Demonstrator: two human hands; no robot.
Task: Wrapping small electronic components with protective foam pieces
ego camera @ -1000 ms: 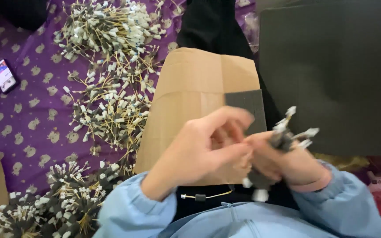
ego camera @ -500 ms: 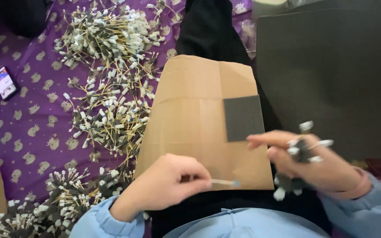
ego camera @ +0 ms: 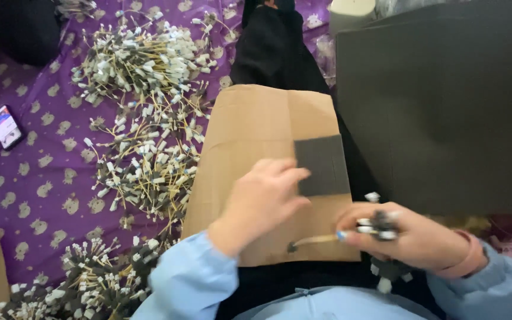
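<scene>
light, thin, snappable stick point(ego camera: 318, 240), best pinched mid-shaft. right hand point(ego camera: 410, 237) clutching a stick bundle point(ego camera: 380, 225); left hand point(ego camera: 265, 198) open on cardboard point(ego camera: 250, 136).

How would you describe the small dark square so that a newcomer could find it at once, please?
Find the brown cardboard sheet lying on the person's lap. Near its right edge sits the small dark grey square pad, beside the left hand; it is the only dark patch on the cardboard.
</scene>
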